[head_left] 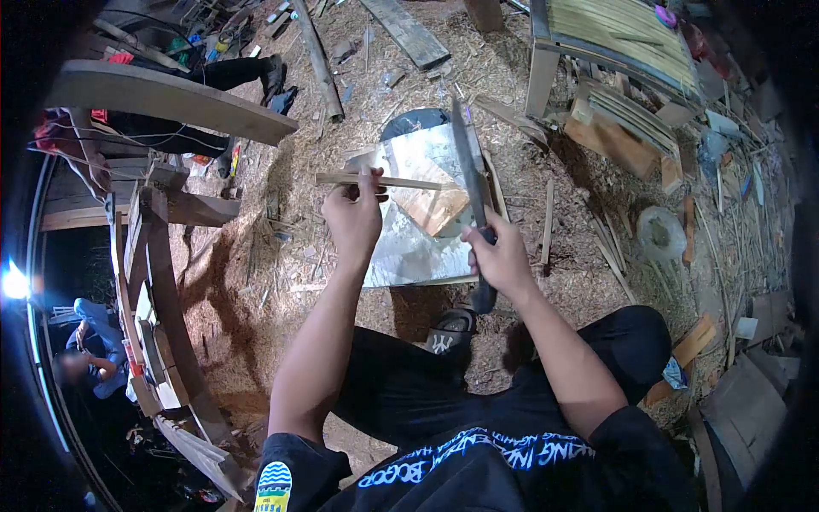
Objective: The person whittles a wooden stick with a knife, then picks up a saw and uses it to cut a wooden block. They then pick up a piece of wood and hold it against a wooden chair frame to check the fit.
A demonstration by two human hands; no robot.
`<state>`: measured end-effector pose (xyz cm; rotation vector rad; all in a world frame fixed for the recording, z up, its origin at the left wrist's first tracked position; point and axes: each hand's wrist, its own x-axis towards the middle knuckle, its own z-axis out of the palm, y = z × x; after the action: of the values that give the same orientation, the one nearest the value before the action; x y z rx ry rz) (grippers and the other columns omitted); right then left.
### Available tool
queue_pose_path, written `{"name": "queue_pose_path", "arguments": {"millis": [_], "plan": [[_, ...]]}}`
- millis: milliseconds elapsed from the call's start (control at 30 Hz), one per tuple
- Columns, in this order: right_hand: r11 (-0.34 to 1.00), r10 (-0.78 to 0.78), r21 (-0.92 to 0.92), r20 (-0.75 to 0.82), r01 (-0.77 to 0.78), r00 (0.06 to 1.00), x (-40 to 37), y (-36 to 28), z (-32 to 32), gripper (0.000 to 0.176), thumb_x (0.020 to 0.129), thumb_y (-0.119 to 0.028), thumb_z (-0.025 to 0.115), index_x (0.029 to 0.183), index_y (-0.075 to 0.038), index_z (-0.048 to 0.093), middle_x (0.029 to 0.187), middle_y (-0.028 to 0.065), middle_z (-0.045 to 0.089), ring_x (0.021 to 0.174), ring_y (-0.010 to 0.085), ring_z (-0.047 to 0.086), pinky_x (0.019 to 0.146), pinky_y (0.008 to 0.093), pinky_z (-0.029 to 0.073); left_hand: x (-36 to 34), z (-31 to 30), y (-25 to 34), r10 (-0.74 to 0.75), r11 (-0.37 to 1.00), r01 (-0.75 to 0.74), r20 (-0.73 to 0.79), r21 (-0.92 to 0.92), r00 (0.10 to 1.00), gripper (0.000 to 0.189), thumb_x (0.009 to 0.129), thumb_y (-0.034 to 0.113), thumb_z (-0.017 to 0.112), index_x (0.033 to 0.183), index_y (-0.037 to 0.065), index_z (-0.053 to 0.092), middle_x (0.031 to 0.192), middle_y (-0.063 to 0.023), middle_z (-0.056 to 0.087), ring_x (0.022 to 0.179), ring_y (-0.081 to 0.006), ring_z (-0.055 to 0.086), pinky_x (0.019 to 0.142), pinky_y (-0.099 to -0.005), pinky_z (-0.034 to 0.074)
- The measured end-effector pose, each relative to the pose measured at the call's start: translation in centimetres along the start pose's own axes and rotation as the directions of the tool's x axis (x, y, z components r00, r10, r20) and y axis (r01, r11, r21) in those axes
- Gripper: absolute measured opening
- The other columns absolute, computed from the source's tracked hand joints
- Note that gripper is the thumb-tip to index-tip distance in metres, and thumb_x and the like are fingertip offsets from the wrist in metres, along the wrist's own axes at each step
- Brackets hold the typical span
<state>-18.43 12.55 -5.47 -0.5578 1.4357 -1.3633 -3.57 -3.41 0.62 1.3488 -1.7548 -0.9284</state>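
the wooden block [438, 215] lies on a pale sheet [409, 266]; the left hand [351, 213], left of the block, is closed in a pinch on a thin stick [411, 182], whose far end reaches over the block, though contact is hard to tell; the right hand [502, 258], lower right of the block, is wrapped round the handle [485, 294] of a long blade [468, 154] standing just right of it; the step in hand looks like steadying the stick with the blade ready; the next move seems to call for a firm pinch and the left hand clear of the edge
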Motion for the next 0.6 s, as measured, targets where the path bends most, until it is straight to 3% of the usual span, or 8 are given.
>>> {"name": "queue_pose_path", "arguments": {"millis": [100, 167, 267, 400, 433, 467, 567, 600], "plan": [[0.943, -0.259, -0.221, -0.025, 0.247, 0.965, -0.5, 0.9, 0.7, 0.042, 0.096, -0.013, 0.065, 0.134, 0.001, 0.058, 0.073, 0.0135, 0.068, 0.058, 0.0195, 0.066, 0.057, 0.0345, 0.052, -0.2, -0.1, -0.7, 0.007, 0.996, -0.012, -0.06, -0.085, 0.998, 0.031, 0.101, 0.018, 0.062, 0.094, -0.01, 0.071, 0.082, -0.0153, 0.074, 0.073, -0.0179, 0.074, 0.066, -0.0299, 0.06], [0.915, -0.158, -0.376, 0.008, 0.15, 0.987, -1.1, 0.4, 1.1, 0.05, 0.096, -0.015, 0.063, 0.143, -0.001, 0.052, 0.077, 0.0226, 0.068, 0.067, 0.0237, 0.07, 0.065, 0.0372, 0.054, -0.3, -0.4, -0.4, -0.043, 0.996, 0.038, -0.052, -0.08, 0.998, 0.028, 0.1, 0.017, 0.062, 0.096, -0.009, 0.072, 0.082, -0.015, 0.074, 0.071, -0.0183, 0.074, 0.065, -0.03, 0.06], [0.902, -0.254, -0.356, 0.025, 0.246, 0.967, -1.0, 1.3, 1.5, 0.051, 0.096, -0.016, 0.062, 0.144, -0.001, 0.051, 0.075, 0.0241, 0.066, 0.07, 0.0249, 0.071, 0.068, 0.0382, 0.053, -0.1, -1.2, 0.1, -0.046, 0.994, 0.051, -0.049, 0.096, 0.998, 0.025, 0.099, 0.016, 0.064, 0.104, -0.007, 0.071, 0.08, -0.0146, 0.073, 0.069, -0.018, 0.073, 0.066, -0.0306, 0.061], [0.865, -0.174, -0.452, 0.132, 0.216, 0.976, -1.1, -2.7, -0.3, 0.051, 0.095, -0.02, 0.061, 0.142, -0.002, 0.054, 0.066, 0.0193, 0.06, 0.061, 0.0268, 0.064, 0.063, 0.0363, 0.051, 1.2, -1.8, 1.6, -0.129, 0.981, 0.151, 0.166, -0.125, 0.978, 0.024, 0.097, 0.014, 0.068, 0.112, -0.004, 0.068, 0.081, -0.0135, 0.071, 0.07, -0.0191, 0.072, 0.065, -0.0316, 0.062], [0.817, -0.23, -0.509, 0.142, 0.27, 0.963, -1.1, -3.9, -0.8, 0.048, 0.096, -0.017, 0.062, 0.142, -0.008, 0.055, 0.066, 0.0114, 0.058, 0.06, 0.0139, 0.052, 0.063, 0.0339, 0.048, 1.8, -1.7, 1.6, -0.07, 0.993, 0.088, 0.194, -0.082, 0.978, 0.022, 0.096, 0.013, 0.067, 0.109, -0.005, 0.069, 0.079, -0.0126, 0.072, 0.068, -0.0171, 0.072, 0.061, -0.0293, 0.06], [0.795, -0.161, -0.557, 0.186, 0.239, 0.969, -1.0, -5.6, -1.6, 0.047, 0.096, -0.017, 0.062, 0.142, -0.008, 0.056, 0.066, 0.0127, 0.058, 0.062, 0.0132, 0.052, 0.063, 0.0339, 0.048, 2.3, -1.6, 1.4, -0.011, 0.999, 0.021, 0.224, -0.039, 0.974, 0.02, 0.096, 0.012, 0.067, 0.105, -0.006, 0.07, 0.077, -0.0118, 0.073, 0.066, -0.0151, 0.072, 0.057, -0.027, 0.058], [0.73, -0.276, -0.572, 0.255, 0.375, 0.927, 0.2, -8.1, -3.5, 0.047, 0.096, -0.017, 0.061, 0.141, -0.007, 0.056, 0.079, 0.018, 0.066, 0.073, 0.0136, 0.06, 0.072, 0.0329, 0.05, 2.5, -1.6, 0.2, 0.158, 0.987, -0.157, 0.249, -0.027, 0.956, 0.018, 0.096, 0.012, 0.069, 0.094, -0.005, 0.069, 0.073, -0.0087, 0.071, 0.062, -0.0111, 0.069, 0.053, -0.026, 0.054], [0.693, -0.146, -0.646, 0.311, 0.321, 0.939, 0.5, -10.4, -4.2, 0.049, 0.096, -0.016, 0.061, 0.142, -0.005, 0.054, 0.094, 0.0209, 0.069, 0.085, 0.0172, 0.065, 0.08, 0.0332, 0.051, 2.5, -1.6, -0.4, 0.238, 0.97, -0.241, 0.254, -0.018, 0.937, 0.019, 0.096, 0.013, 0.069, 0.089, -0.005, 0.069, 0.071, -0.0072, 0.07, 0.06, -0.0091, 0.067, 0.05, -0.0255, 0.052]]}}
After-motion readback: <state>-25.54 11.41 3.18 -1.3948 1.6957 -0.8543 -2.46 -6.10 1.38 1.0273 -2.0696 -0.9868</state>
